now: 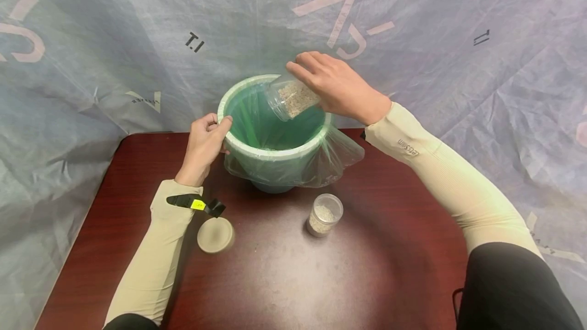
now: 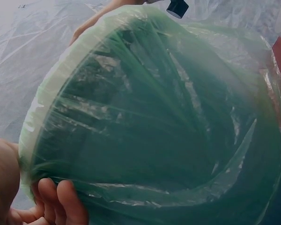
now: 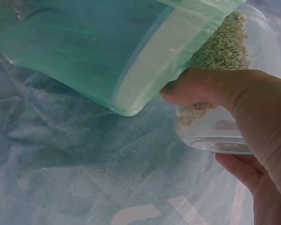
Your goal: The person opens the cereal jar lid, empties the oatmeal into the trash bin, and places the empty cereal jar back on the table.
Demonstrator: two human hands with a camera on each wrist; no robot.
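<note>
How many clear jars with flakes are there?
2. The tilted jar is in the right hand over the bin; the upright jar stands on the table in front of the bin. Any behind the bin would be hidden.

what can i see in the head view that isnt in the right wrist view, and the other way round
Only the head view shows the left hand gripping the bin, the round lid and the small clear tub on the table.

Only the right wrist view shows the jar's clear base, which is hidden from the head view.

Both show the right hand holding the jar, the pale flakes inside it, part of the bin with its bag, and the printed backdrop.
</note>
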